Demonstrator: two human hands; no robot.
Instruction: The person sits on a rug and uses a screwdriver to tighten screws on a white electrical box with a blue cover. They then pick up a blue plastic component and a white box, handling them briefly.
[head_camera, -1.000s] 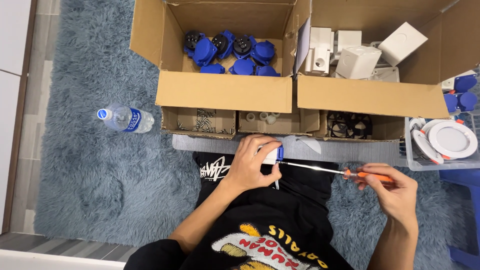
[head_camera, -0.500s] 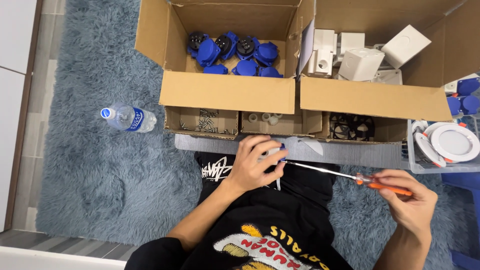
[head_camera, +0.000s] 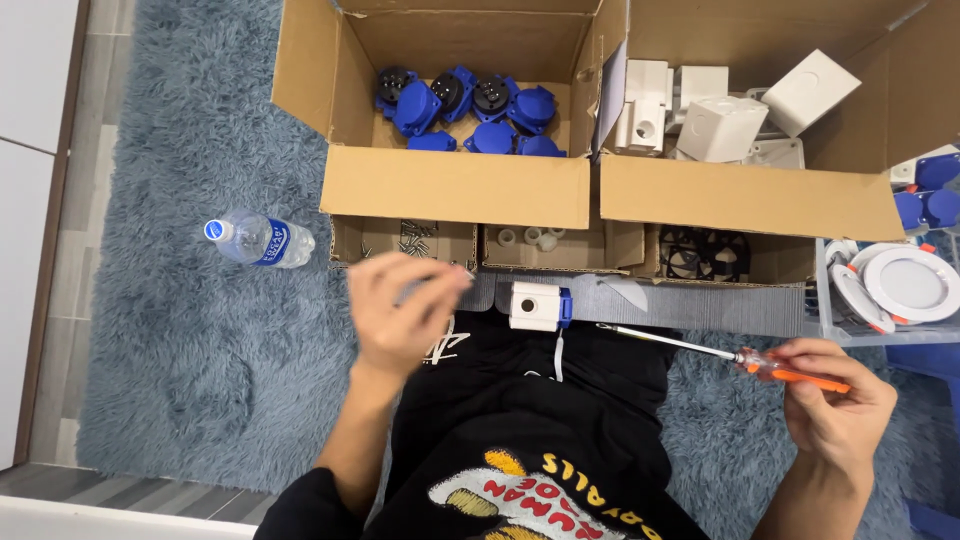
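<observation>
1. The left hand (head_camera: 400, 315) hangs in the air, blurred, with its fingers (head_camera: 440, 280) loosely curled and apart, clamped on nothing
2. The white socket box with a blue part (head_camera: 538, 305) lies on the grey strip (head_camera: 700, 305) in front of the lap, just to the right of the left hand's fingertips and apart from them
3. The right hand (head_camera: 838, 405) has its fingers together around the orange handle of a screwdriver (head_camera: 720, 352), whose thin shaft points left towards the socket box, its tip close beside it but not touching
4. Behind them stand an open cardboard box of blue sockets (head_camera: 450, 185) and a second box of white housings (head_camera: 750, 195)
5. A plastic water bottle (head_camera: 258, 241) lies on the blue rug (head_camera: 170, 330), left of the left hand
</observation>
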